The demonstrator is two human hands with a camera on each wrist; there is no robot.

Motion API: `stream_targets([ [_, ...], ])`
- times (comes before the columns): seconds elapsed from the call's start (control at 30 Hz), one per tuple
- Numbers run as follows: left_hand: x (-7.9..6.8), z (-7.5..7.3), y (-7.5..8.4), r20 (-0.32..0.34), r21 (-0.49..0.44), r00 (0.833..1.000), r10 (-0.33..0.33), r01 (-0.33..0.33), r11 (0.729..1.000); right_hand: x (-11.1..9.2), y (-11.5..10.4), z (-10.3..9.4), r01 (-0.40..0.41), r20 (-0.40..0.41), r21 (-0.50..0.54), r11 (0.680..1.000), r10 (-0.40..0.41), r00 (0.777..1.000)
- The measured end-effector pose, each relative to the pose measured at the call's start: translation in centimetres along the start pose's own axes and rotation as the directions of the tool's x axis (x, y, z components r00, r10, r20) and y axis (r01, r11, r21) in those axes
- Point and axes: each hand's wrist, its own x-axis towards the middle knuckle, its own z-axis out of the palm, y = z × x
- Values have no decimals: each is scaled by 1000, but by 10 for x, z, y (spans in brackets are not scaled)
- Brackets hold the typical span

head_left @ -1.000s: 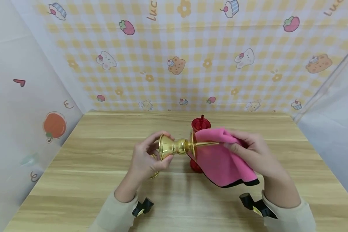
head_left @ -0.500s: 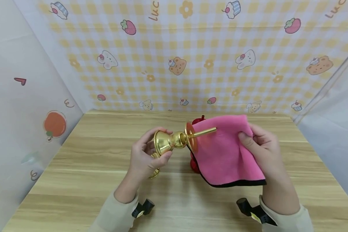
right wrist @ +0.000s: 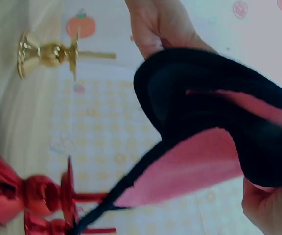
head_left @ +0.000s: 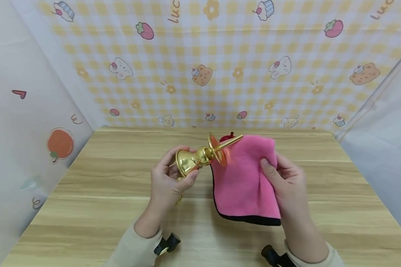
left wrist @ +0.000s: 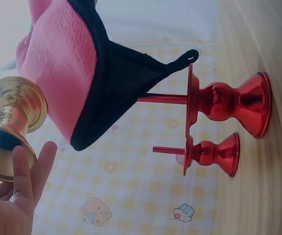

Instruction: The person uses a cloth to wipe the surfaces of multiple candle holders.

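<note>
Held on its side above the table is a gold candlestick (head_left: 187, 162), its thin spike pointing up to the right. My left hand (head_left: 168, 181) grips it round the flared base, thumb below and fingers behind. My right hand (head_left: 289, 185) pinches a pink cloth (head_left: 244, 181) with a black border by its right side. The cloth hangs beside the candlestick, right behind its dish and spike. In the left wrist view, the cloth's black border (left wrist: 102, 63) ends in a small loop near the red candlesticks.
Two red candlesticks (left wrist: 219, 102) (left wrist: 210, 152), one larger, stand upright on the wooden table (head_left: 120, 215), mostly hidden behind the cloth in the head view. Another gold candlestick (right wrist: 48, 54) stands to the left behind my left hand. A patterned curtain (head_left: 173, 55) borders the back.
The cloth came off the spike as my right hand drew right, then moved back left, now hanging spread. My left hand has tilted the candlestick so its spike points higher.
</note>
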Motion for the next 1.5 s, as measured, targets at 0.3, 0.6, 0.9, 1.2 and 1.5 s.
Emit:
stream_targets([
  [0.3, -4, 4, 1, -17, 34, 1000, -10, 10, 999, -12, 8, 20, -18, -39, -9, 1000, 18, 999],
  [0.6, -3, -2, 9, 135, 129, 990, -34, 17, 991, -14, 12, 25, 6, -91, -14, 1000, -7, 996],
  [0.9, -3, -4, 13, 192, 118, 980, -44, 21, 993, -11, 25, 24, 413, -23, -83, 907, -416, 909],
  [1.2, -5, 4, 12, 127, -13, 987, -94, 96, 995, -11, 41, 37, 664, -53, 45, 746, -662, 747],
  [1.5, -5, 8, 9, 86, -79, 974, -209, 216, 973, -10, 60, 43, 751, -147, 95, 653, -737, 659],
])
